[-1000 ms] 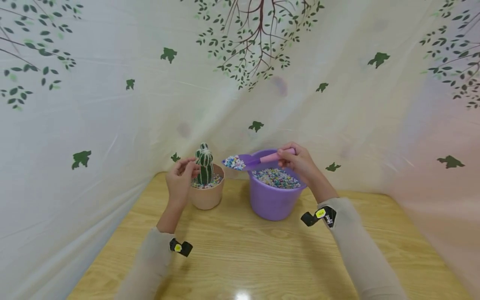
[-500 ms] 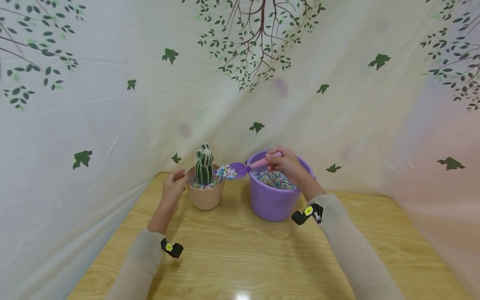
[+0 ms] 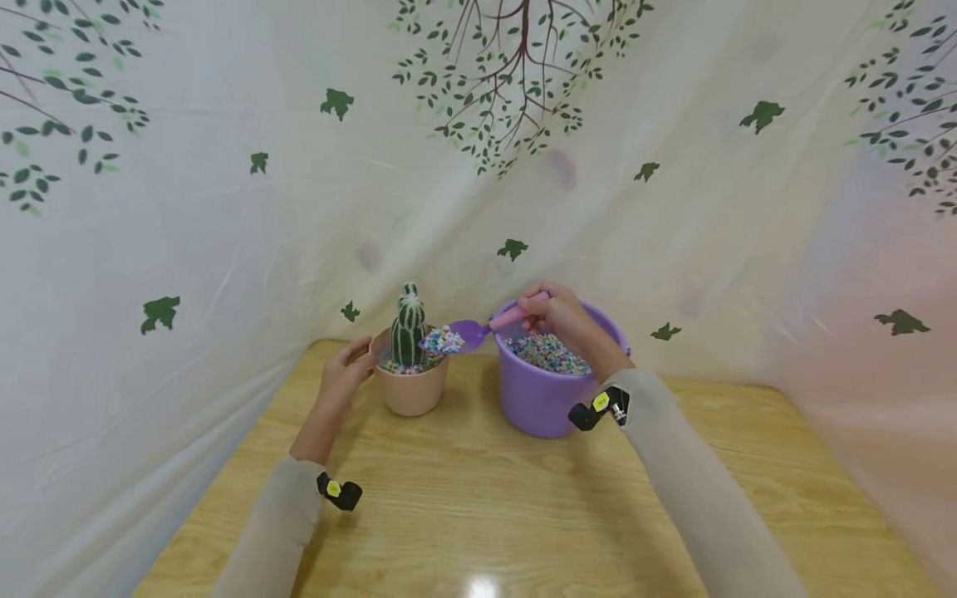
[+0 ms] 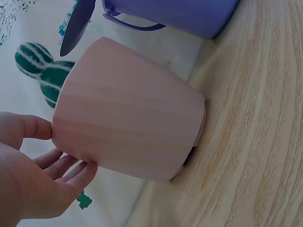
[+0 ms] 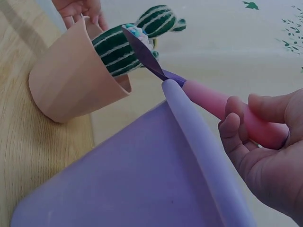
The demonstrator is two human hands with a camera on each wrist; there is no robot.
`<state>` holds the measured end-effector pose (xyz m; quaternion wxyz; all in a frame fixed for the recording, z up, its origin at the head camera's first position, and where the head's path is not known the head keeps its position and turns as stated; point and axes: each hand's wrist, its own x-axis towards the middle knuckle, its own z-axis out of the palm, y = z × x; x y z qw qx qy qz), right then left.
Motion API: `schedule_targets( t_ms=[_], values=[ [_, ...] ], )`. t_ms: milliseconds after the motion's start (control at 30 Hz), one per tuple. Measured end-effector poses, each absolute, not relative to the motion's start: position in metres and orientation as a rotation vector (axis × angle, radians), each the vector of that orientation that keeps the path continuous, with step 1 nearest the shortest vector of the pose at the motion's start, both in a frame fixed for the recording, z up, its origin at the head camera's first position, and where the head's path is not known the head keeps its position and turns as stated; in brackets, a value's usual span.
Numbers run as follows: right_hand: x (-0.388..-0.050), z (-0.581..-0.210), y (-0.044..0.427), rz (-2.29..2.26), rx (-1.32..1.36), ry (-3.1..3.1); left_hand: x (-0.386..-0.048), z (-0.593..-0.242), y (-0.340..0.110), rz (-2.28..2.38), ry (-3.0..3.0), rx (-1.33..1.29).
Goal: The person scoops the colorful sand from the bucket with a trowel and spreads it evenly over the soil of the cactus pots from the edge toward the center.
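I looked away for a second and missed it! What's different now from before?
The left hand moved down from beside the cactus and now touches the pot. The scoop moved left and down, its tip now over the pot's rim. The right hand still holds it; cactus, pot and purple bucket stayed put.

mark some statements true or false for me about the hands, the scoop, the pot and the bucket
1. The right hand holds the scoop. True.
2. The scoop is empty. False: it carries colored granules.
3. The left hand touches the pot. True.
4. The purple bucket contains granules too. True.
5. The cactus stands in the bucket. False: the cactus stands in the pot.
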<state>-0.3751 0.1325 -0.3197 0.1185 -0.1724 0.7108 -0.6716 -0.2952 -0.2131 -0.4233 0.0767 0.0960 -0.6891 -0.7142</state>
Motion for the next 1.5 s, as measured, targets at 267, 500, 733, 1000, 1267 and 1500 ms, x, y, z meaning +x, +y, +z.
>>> schedule_targets(
  t_ms=[267, 500, 733, 1000, 1267, 1500],
  values=[
    [-0.384, -0.318, 0.125, -1.928, -0.502, 2.056, -0.304, -0.425, -0.222, -2.203, -2.055, 0.263],
    [-0.389, -0.317, 0.121, -1.909, -0.482, 2.046, -0.307, -0.426, -0.226, -2.247, -2.048, 0.237],
    [-0.389, -0.315, 0.118, -1.909, -0.454, 2.035, -0.307, -0.429, -0.228, -2.241, -2.053, 0.245],
    [-0.392, -0.315, 0.117, -1.882, -0.456, 2.024, -0.307, -0.43, -0.228, -2.23, -2.057, 0.228],
    [-0.395, -0.317, 0.113, -1.889, -0.459, 2.002, -0.305, -0.432, -0.227, -2.227, -2.057, 0.221],
    [-0.395, -0.318, 0.112, -1.878, -0.462, 2.026, -0.305, -0.434, -0.226, -2.234, -2.049, 0.241]
  ],
)
